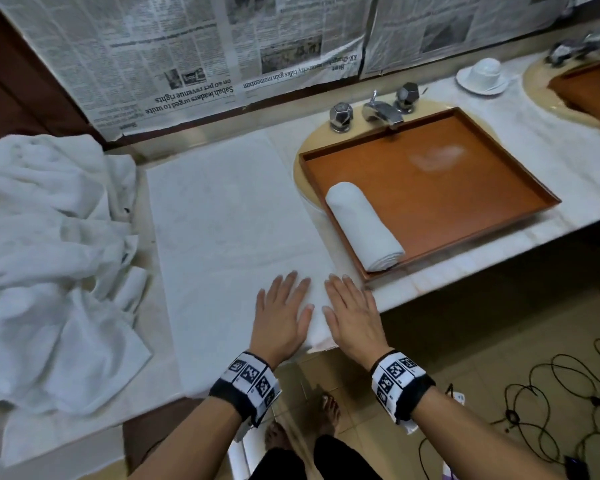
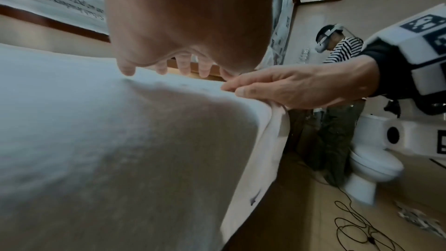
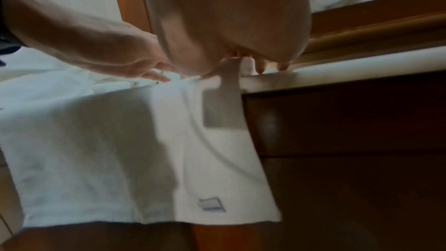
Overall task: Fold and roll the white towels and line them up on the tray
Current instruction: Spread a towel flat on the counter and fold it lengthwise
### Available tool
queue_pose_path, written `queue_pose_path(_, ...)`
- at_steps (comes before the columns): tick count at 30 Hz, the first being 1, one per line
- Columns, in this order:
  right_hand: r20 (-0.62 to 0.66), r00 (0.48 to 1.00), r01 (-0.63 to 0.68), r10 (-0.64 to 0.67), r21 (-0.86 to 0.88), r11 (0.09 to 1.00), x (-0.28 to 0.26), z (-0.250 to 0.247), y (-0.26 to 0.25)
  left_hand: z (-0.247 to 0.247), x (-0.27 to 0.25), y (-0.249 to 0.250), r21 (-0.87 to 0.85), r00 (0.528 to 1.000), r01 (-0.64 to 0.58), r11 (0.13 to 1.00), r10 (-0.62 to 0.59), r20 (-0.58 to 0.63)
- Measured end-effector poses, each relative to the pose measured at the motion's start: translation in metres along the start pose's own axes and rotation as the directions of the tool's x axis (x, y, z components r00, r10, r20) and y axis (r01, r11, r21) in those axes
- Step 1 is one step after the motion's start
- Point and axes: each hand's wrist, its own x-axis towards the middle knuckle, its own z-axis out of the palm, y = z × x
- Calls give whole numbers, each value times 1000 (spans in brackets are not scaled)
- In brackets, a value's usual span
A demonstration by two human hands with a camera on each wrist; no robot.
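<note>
Head view: a pale marble counter is running along a wall papered with newspaper, with chrome taps behind a basin. A wooden tray is sitting over the basin, and one rolled towel is lying along its left edge. A heap of loose towels is lying at far left. Between heap and tray, the flat towel is lying spread on the counter, its near edge hanging over the front. My left hand and my right hand are resting palm-down, side by side, on its near right corner, fingers straight and spread, gripping nothing. An upturned cup on a saucer is standing at far right; cables are lying on the floor.

Left wrist view: my left hand is lying flat on the flat towel, fingertips extended; my right hand is pressing the cloth just beside it. A toilet is standing behind.

Right wrist view: my right hand is lying with straight fingers at the counter edge; my left hand is lying flat alongside. The flat towel is draping down the cabinet front, a small label showing near its hem.
</note>
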Motion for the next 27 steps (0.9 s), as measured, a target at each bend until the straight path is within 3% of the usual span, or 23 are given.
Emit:
queue_pose_path(6, -37, 997, -64, 64, -14, 998, -17, -11, 37, 6, -1, -8, 54, 999, 15, 998, -17, 37)
queue_pose_path(11, -91, 995, 57, -51, 57, 997, -15, -6, -3, 7, 1, -7, 0, 999, 35, 999, -35, 31)
queue_pose_path(16, 65, 998, 23, -23, 4, 1000, 1, 4, -3, 2, -8, -19, 22, 997, 76, 997, -77, 27)
queue_pose_path(20, 53, 996, -68, 66, 29, 997, 2, -1, -2, -10, -17, -48, 32, 974, 225, 974, -226, 26)
queue_pose_path(24, 52, 992, 111, -112, 39, 993, 24, 4, -45, -13, -21, -52, 27, 975, 221, 975, -222, 12)
queue_pose_path(27, 87, 988, 126, -127, 17, 992, 42, 18, -65, -14, -20, -53, 20, 973, 229, 973, -230, 23)
